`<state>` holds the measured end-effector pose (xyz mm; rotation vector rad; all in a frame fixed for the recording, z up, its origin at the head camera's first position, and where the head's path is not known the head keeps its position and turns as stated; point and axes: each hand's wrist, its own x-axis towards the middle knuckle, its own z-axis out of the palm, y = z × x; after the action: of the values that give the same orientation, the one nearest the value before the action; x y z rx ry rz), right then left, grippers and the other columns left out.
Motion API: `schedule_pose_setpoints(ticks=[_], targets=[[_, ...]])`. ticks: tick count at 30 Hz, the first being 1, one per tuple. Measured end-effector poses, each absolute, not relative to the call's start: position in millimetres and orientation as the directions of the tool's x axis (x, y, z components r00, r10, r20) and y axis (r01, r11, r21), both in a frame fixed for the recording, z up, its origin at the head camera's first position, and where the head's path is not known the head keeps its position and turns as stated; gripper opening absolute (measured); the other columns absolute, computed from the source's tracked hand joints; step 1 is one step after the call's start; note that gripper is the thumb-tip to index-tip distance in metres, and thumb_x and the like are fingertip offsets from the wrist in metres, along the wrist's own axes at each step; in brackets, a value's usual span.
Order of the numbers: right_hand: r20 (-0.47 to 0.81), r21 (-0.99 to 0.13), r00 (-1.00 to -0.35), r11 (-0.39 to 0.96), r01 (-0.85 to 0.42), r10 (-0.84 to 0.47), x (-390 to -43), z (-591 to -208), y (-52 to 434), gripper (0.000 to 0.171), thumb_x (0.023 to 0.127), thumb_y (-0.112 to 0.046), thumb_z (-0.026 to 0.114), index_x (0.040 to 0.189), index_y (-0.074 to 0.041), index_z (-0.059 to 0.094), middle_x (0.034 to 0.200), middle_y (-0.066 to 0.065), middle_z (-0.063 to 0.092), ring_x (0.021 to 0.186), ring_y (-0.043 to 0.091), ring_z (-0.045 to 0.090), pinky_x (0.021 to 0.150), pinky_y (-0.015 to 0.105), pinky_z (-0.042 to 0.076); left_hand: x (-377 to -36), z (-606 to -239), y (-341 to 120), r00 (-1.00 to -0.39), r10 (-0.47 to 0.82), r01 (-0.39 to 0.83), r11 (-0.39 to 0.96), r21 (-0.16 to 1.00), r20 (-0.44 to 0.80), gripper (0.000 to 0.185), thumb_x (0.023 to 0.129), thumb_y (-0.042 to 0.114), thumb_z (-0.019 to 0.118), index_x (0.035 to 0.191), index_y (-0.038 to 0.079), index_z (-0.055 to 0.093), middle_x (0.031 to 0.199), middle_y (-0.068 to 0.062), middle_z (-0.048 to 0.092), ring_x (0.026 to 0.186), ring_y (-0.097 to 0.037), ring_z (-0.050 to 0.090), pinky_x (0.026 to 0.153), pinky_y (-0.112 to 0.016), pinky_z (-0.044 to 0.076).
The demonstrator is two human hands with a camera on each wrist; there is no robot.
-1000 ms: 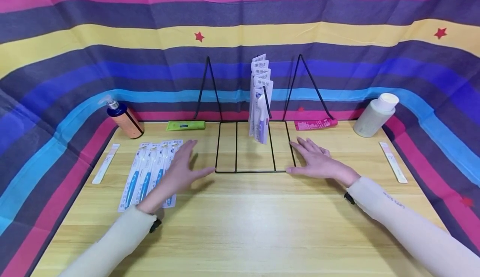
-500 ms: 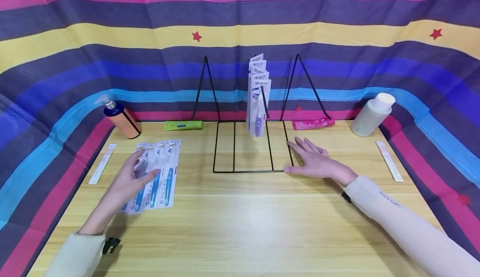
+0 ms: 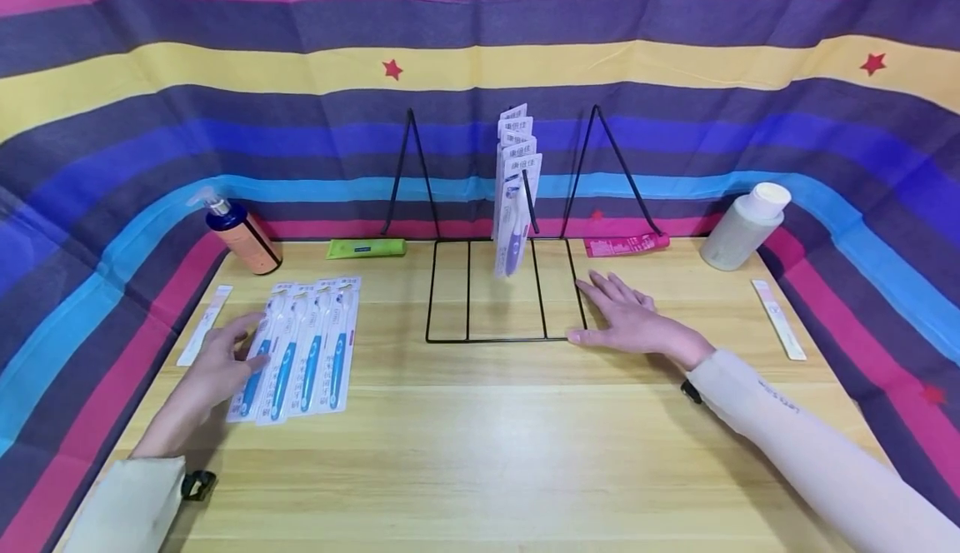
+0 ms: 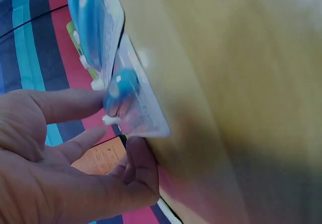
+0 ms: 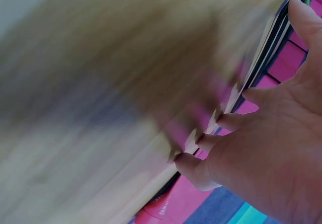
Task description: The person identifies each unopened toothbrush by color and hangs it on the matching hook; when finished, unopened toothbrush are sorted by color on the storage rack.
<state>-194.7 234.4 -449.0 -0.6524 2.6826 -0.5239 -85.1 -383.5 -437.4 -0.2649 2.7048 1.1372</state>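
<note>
Left hand [image 3: 213, 361] at the left edge of the row of packaged toothbrushes [image 3: 300, 349] lying flat on the wooden table [image 3: 480, 445]; thumb and fingers closing on the outermost pack, its corner lifted slightly off the wood in the left wrist view [image 4: 133, 108]. Right hand [image 3: 633, 320] lies flat, fingers straight and spread, holding nothing, thumb tip against the front right corner of the black wire rack [image 3: 502, 291]. More toothbrush packs [image 3: 516, 186] stand upright in the rack's middle slot. Behind: pump bottle [image 3: 240, 232] far left, green tube [image 3: 366, 247], red tube [image 3: 626, 244], white bottle [image 3: 745, 226] far right. Striped cloth [image 3: 480, 53] backs everything.
</note>
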Motion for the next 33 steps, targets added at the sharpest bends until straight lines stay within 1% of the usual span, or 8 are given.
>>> schedule_pose_setpoints(ticks=[3,7,13,17,21,24,29,33], targets=[[-0.222,-0.423,-0.841,0.826,-0.372,-0.493,-195.3,-450.2,234.6,0.107,0.101,-0.069,0.066,0.176,-0.010,0.018,0.181,0.021,0.004,0.163,0.052,-0.003,0.118,0.082,0.005,-87.4,-435.8,-385.9,-0.964,-0.084,-0.241,0.684,0.688,-0.253,0.073,0.106,-0.003,0.060,0.169,-0.007,0.023,0.147,-0.039,0.034,0.119,-0.046,0.043,0.087,-0.042,0.044],[-0.219,-0.425,-0.843,0.826,-0.371,-0.491,-195.1,-450.7,234.4,0.107,0.101,-0.069,0.066,0.176,-0.011,0.018,0.181,0.021,0.004,0.163,0.051,-0.003,0.118,0.082,0.004,-88.0,-433.6,-386.9,-0.961,-0.093,-0.253,0.670,0.698,-0.260,0.066,0.108,0.004,0.063,0.166,-0.007,0.031,0.134,-0.031,0.049,0.103,-0.036,0.055,0.073,-0.031,0.049],[-0.213,-0.432,-0.847,0.824,-0.365,-0.487,-194.9,-449.3,234.0,0.106,0.101,-0.069,0.066,0.176,-0.011,0.018,0.181,0.020,0.004,0.163,0.050,-0.004,0.119,0.081,0.003,-81.5,-432.0,-381.9,-0.962,-0.195,-0.274,0.656,0.703,-0.193,0.049,0.115,0.011,0.052,0.161,-0.003,0.048,0.126,-0.024,0.051,0.095,-0.030,0.053,0.065,-0.029,0.046],[-0.211,-0.436,-0.847,0.823,-0.365,-0.488,-193.7,-449.4,235.1,0.106,0.101,-0.068,0.066,0.176,-0.010,0.019,0.181,0.020,0.004,0.163,0.050,-0.004,0.119,0.081,0.003,-76.2,-427.6,-376.0,-0.961,-0.262,-0.252,0.685,0.684,-0.091,0.044,0.112,0.008,0.053,0.155,-0.001,0.058,0.110,-0.020,0.056,0.087,-0.026,0.051,0.060,-0.029,0.042],[-0.209,-0.438,-0.848,0.822,-0.364,-0.487,-192.2,-450.2,236.1,0.106,0.101,-0.069,0.066,0.176,-0.010,0.019,0.181,0.021,0.004,0.164,0.050,-0.004,0.119,0.081,0.003,-73.3,-416.7,-366.0,-0.959,-0.283,-0.180,0.703,0.688,0.037,0.041,0.109,0.007,0.060,0.150,0.002,0.066,0.095,-0.017,0.062,0.077,-0.019,0.053,0.055,-0.029,0.042],[-0.205,-0.440,-0.851,0.822,-0.362,-0.484,-191.5,-450.5,235.8,0.107,0.100,-0.069,0.066,0.176,-0.010,0.019,0.181,0.020,0.005,0.164,0.050,-0.003,0.119,0.081,0.004,-73.8,-406.1,-356.4,-0.952,-0.276,-0.107,0.702,0.704,0.131,0.040,0.108,0.007,0.063,0.147,0.005,0.069,0.092,-0.014,0.064,0.075,-0.016,0.053,0.054,-0.027,0.041],[-0.203,-0.442,-0.850,0.820,-0.363,-0.486,-191.9,-450.6,235.5,0.105,0.100,-0.068,0.067,0.176,-0.012,0.020,0.181,0.021,0.005,0.163,0.050,-0.003,0.119,0.081,0.004,-72.7,-394.9,-334.0,-0.938,-0.260,0.009,0.643,0.766,0.229,0.038,0.107,0.007,0.069,0.145,0.009,0.072,0.089,-0.009,0.066,0.073,-0.014,0.054,0.054,-0.024,0.039],[-0.207,-0.451,-0.847,0.816,-0.361,-0.489,-192.8,-450.5,235.9,0.103,0.101,-0.067,0.067,0.176,-0.013,0.021,0.181,0.021,0.005,0.163,0.050,-0.004,0.119,0.081,0.002,-70.3,-390.1,-311.5,-0.916,-0.254,0.123,0.561,0.819,0.311,0.035,0.104,0.004,0.074,0.139,0.007,0.076,0.080,-0.009,0.068,0.065,-0.012,0.053,0.050,-0.026,0.035]])
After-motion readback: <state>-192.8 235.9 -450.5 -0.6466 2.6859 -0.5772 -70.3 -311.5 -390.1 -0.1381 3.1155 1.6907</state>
